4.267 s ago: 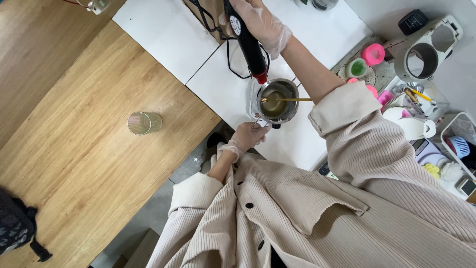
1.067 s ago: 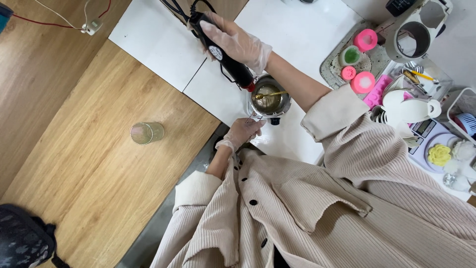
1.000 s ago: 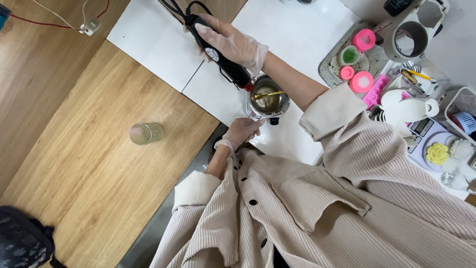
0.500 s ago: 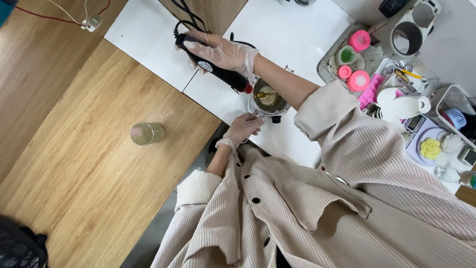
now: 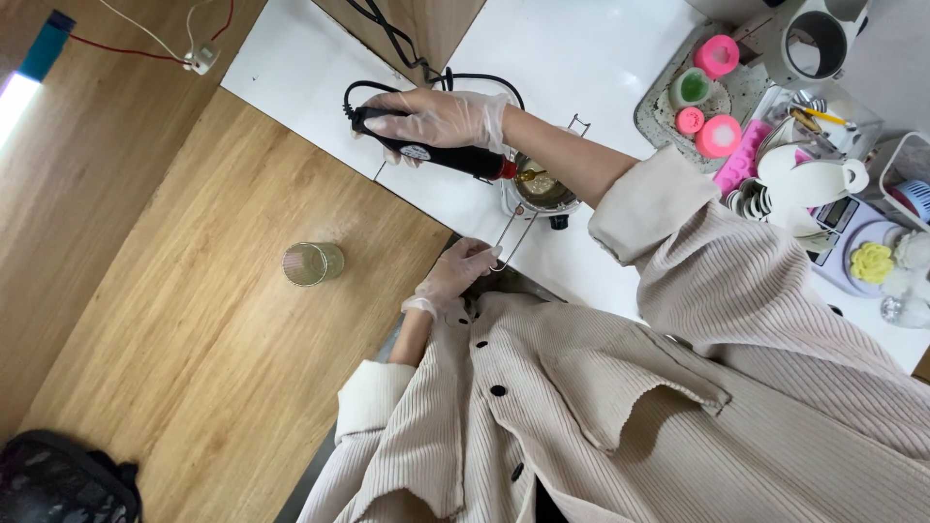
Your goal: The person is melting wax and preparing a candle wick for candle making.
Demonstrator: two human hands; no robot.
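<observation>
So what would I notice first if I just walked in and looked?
Probably the gloved right hand holding a black heat tool over the white table, its red tip at a small metal pot. The left hand grips the pot's wire handle. Bright pink moulds sit far right.

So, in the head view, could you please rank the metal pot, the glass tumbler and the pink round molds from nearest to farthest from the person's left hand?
From the left hand:
1. Metal pot, just up and right on the white surface.
2. Glass tumbler, to the left on the wooden table.
3. Pink round molds, far upper right on the tray.
</observation>
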